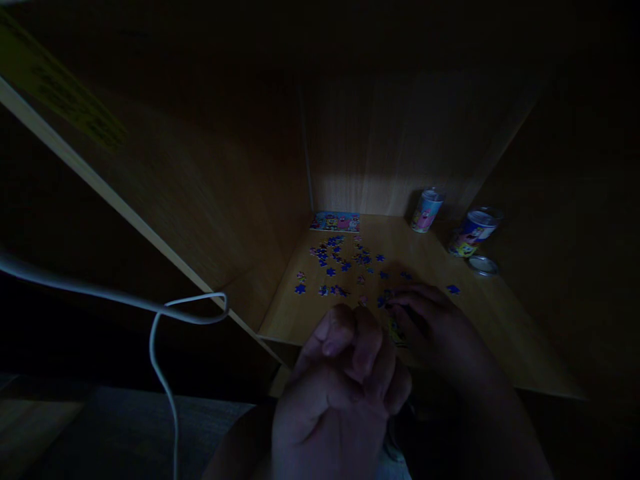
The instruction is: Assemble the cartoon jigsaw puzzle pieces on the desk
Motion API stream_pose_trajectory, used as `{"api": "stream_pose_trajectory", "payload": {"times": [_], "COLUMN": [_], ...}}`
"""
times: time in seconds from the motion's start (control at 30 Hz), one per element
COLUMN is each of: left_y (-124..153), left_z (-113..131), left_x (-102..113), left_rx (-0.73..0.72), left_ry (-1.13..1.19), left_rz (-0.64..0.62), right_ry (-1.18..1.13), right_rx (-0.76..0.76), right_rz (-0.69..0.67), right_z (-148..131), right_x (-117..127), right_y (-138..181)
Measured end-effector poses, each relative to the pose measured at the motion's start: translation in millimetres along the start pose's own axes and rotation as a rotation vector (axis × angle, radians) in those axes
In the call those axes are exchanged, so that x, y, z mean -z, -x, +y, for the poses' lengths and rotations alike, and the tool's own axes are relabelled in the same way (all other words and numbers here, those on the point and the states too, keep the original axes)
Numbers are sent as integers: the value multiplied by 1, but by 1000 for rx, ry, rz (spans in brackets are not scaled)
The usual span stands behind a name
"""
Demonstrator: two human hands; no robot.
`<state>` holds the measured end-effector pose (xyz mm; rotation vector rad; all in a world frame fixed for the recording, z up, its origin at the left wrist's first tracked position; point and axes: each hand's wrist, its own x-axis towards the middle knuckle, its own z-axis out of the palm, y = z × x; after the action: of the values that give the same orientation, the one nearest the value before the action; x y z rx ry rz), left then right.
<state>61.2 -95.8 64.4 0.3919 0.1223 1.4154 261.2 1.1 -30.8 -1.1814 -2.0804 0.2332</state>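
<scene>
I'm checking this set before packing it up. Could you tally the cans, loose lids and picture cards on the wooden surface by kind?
Cans: 2
Loose round lid: 1
Picture card: 1
Total: 4, leaving out the puzzle pieces, too clustered to count.

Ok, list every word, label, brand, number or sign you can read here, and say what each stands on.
Nothing is legible.
Yellow label on the wooden side panel: dark marks, too blurred to read.
Farther can and nearer can: printed pictures; any lettering is too small and dim.
Picture strip: cartoon figures, no readable words.
Puzzle pieces: no readable text.
</scene>
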Motion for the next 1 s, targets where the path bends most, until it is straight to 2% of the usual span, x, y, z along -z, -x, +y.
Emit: {"api": "stream_pose_trajectory", "payload": {"times": [0.17,0.5,0.7,1.0], "left_y": [-3,-5,-3,-3], "left_z": [-5,-6,0,2], "left_x": [3,4,-1,2], "left_rx": [-68,-44,36,47], "left_ry": [-69,-33,72,119], "left_rz": [-23,-45,39,-19], "right_ry": [5,11,8,2], "right_rx": [-4,7,-13,-23], "right_rz": [4,-23,-16,-41], "right_z": [-2,1,-3,-1], "right_x": [0,0,2,0], "right_y": [-1,0,-1,-1]}}
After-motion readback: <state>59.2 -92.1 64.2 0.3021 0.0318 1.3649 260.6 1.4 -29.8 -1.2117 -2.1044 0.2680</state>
